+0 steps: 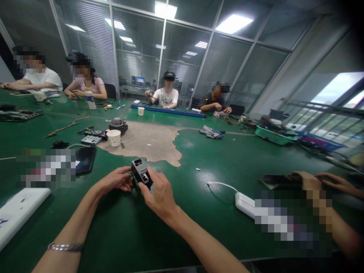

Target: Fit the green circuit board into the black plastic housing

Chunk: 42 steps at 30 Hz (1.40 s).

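Both my hands meet over the green table (182, 227) just in front of me. My right hand (159, 193) grips a small black boxy device (141, 171) with a little display window on top. My left hand (117, 179) pinches the device's left side, where a sliver of green circuit board (133, 180) shows. The device is lifted slightly off the table. A metal bracelet (65, 247) sits on my left wrist.
A black tablet (84, 159), a paper cup (114, 137) and small electronics lie to the left. A white slab (19, 210) is near left. A white power strip (245, 201) with cable lies right, beside another person's hands (318, 182). Several seated people work along the far edge.
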Tool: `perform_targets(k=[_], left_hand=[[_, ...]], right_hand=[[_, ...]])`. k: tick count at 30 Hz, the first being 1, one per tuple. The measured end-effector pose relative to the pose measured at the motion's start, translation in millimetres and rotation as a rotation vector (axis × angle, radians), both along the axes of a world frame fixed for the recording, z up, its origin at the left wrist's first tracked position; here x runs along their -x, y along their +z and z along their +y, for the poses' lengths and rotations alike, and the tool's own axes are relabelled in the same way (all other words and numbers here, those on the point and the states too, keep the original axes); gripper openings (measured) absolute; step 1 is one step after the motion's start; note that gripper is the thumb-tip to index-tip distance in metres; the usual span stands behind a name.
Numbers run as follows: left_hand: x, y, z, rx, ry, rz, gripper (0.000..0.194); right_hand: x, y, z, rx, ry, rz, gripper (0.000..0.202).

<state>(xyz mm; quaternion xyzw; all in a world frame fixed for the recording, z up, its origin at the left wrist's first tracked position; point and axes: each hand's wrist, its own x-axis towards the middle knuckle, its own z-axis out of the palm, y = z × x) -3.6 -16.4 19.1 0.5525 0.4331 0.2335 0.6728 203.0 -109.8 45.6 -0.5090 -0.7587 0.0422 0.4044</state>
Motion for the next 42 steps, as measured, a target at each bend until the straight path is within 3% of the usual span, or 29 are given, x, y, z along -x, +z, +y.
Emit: perform_targets(k=[4, 12, 19, 23, 27, 34, 42], left_hand=[[-0.9, 2.1, -1.4, 0.023, -0.008, -0.021, 0.053], [-0.5, 1.2, 1.2, 0.034, -0.019, -0.013, 0.053], [2.2, -4.6, 3.7, 0.046, -0.018, -0.033, 0.057], [3.4, -6.5, 4.4, 0.050, -0.019, -0.034, 0.057], [2.8, -3.9, 3.3, 0.056, -0.018, -0.027, 0.055], [2.3, -2.0, 1.7, 0.036, -0.029, -0.040, 0.054], [3.1, 1.6, -2.8, 0.000, -0.030, -0.026, 0.054]], right_hand=[[-18.1, 4.1, 9.2, -0.032, -0.078, 0.057, 0.050], [-42.3, -38.7, 20.5, 0.065, -0.178, -0.025, 0.048], [-38.1, -42.1, 15.5, 0.034, -0.218, -0.016, 0.064], [-39.7, -44.7, 18.1, 0.040, -0.175, 0.015, 0.053], [-41.7, -35.6, 19.2, 0.017, -0.150, 0.108, 0.045], [-21.4, 3.9, 10.3, -0.009, -0.024, 0.122, 0.042], [5.0, 2.1, 4.5, 0.104, -0.037, -0.094, 0.040]])
